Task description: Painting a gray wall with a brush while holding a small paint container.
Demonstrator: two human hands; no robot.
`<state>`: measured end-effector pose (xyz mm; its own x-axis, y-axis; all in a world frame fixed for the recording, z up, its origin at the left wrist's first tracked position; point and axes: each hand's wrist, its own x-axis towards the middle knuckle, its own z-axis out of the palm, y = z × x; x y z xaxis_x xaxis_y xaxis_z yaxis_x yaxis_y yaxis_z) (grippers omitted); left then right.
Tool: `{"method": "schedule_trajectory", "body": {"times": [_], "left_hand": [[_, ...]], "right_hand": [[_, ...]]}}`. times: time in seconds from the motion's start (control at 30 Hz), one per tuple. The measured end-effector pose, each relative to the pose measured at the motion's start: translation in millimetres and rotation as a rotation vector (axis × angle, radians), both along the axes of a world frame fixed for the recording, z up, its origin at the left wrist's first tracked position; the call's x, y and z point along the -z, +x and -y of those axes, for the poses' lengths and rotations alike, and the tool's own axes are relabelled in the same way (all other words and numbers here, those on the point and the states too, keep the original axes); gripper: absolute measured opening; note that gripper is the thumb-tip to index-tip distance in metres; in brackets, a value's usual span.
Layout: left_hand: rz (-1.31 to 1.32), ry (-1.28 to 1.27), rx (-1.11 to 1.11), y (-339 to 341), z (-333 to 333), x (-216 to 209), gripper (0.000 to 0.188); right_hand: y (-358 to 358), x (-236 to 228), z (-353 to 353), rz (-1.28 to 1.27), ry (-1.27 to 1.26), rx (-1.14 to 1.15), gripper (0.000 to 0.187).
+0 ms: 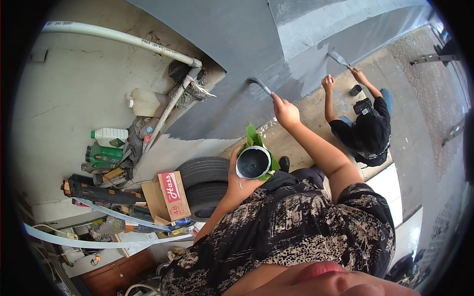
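Note:
My left hand is wrapped round a paint cup, a round container with a pale rim and dark grey paint inside. Green leaves stick out around the cup. My right hand is closed on the handle of a paintbrush, reaching forward and up. The brush's dark, curved head is against the grey wall, where fresh darker paint shows. Below that paint runs a pale unpainted strip.
A co-worker in black crouches at right, holding another paintbrush to the wall beside a black cup. At left are a white pipe, plastic jugs, stacked tires and a cardboard box.

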<state>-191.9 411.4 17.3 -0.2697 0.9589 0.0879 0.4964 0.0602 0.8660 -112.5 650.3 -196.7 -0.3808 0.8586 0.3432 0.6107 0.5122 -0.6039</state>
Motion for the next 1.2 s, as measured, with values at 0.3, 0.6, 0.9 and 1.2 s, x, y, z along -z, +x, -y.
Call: {"method": "schedule_trajectory", "body": {"times": [0.3,0.6,0.9,1.2], "left_hand": [[0.017,-0.016,-0.035,-14.2,7.1,-7.5,0.104],[0.045,0.003,-0.057,-20.2,15.7,4.0,0.101],[0.036,-0.02,-0.008,-4.3,5.0,5.6,0.101],[-0.006,-0.005,-0.014,-8.0,-7.0,3.8,0.103]], "right_hand": [[-7.2,-8.9,-22.1,0.181,0.121,-0.198,0.039],[3.6,1.4,15.3,0.12,0.02,-0.212,0.037],[6.6,19.4,-36.3,0.089,0.036,0.02,0.032],[13.2,26.9,-27.6,0.163,0.047,-0.239,0.031]]}}
